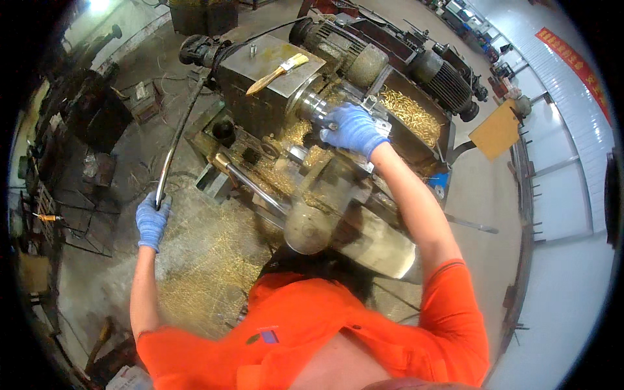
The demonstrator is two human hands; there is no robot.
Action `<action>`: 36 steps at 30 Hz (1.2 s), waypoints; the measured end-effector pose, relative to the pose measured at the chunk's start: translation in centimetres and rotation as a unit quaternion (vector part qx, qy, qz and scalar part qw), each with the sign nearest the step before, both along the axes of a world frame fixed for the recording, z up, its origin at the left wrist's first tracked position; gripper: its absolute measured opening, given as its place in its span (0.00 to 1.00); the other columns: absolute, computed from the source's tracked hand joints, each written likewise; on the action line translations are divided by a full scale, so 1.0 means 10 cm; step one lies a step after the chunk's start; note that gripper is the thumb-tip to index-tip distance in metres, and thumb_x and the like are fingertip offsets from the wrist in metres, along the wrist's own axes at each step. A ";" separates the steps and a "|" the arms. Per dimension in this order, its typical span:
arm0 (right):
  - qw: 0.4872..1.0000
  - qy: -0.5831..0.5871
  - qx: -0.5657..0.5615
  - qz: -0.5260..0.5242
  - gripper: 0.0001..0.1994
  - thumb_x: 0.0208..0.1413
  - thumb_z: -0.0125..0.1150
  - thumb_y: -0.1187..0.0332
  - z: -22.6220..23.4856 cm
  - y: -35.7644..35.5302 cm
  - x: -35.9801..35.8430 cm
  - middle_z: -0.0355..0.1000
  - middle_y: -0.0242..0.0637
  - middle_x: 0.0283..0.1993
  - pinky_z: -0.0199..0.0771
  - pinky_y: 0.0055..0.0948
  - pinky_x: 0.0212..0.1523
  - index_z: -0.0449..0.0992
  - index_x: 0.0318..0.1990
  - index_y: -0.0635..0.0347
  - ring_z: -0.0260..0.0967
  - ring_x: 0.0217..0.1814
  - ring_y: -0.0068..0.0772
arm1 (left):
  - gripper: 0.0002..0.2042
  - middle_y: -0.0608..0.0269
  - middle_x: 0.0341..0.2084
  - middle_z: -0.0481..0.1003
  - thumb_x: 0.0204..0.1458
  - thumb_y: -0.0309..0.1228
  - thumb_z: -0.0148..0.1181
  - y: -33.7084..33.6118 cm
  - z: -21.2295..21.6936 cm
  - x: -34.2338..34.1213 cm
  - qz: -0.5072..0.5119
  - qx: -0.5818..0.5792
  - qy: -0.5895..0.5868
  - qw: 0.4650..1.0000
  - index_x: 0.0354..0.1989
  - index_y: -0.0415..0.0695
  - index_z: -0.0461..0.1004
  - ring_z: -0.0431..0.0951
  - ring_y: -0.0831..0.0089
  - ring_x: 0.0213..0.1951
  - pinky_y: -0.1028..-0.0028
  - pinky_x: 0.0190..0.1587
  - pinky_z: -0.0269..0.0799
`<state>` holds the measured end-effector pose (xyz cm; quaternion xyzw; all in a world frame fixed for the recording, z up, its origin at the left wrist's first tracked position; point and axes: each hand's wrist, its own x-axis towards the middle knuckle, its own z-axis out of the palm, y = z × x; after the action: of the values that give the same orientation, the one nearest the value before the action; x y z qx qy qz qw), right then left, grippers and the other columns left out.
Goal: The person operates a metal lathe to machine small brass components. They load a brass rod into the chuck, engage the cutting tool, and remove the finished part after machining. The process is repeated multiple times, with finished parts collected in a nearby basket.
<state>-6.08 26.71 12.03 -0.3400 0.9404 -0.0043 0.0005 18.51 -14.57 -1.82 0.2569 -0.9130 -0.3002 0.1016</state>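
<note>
My left hand, in a blue knit glove, is wrapped round the lower end of a long metal lever. The lever rises to the left end of a small lathe-like machine. At the machine's spindle, my right hand, gloved alike, is closed beside the shiny round chuck. Its fingers curl at the chuck's front; what they hold, if anything, is hidden. Brass-coloured chips lie under the chuck and over the bed.
A wooden-handled brush lies on the machine's top. Electric motors stand behind it. A tray at the right holds many small brass pieces. Metal chips cover the floor by my left arm. A long bar sticks out to the right.
</note>
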 end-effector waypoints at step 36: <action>0.957 0.149 -0.247 0.023 0.12 0.43 0.59 0.57 0.08 0.26 0.62 0.72 0.36 0.34 0.62 0.37 0.48 0.77 0.28 0.56 0.65 0.45 0.41 | 0.14 0.54 0.34 0.76 0.44 0.28 0.59 -0.42 -0.48 -1.14 0.000 -0.016 0.291 0.956 0.40 0.38 0.73 0.75 0.65 0.36 0.69 0.41 0.69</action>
<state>0.13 29.29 12.82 -0.3479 0.8914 -0.1855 -0.2235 7.06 -18.77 -6.65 0.1568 -0.8484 -0.3474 0.3673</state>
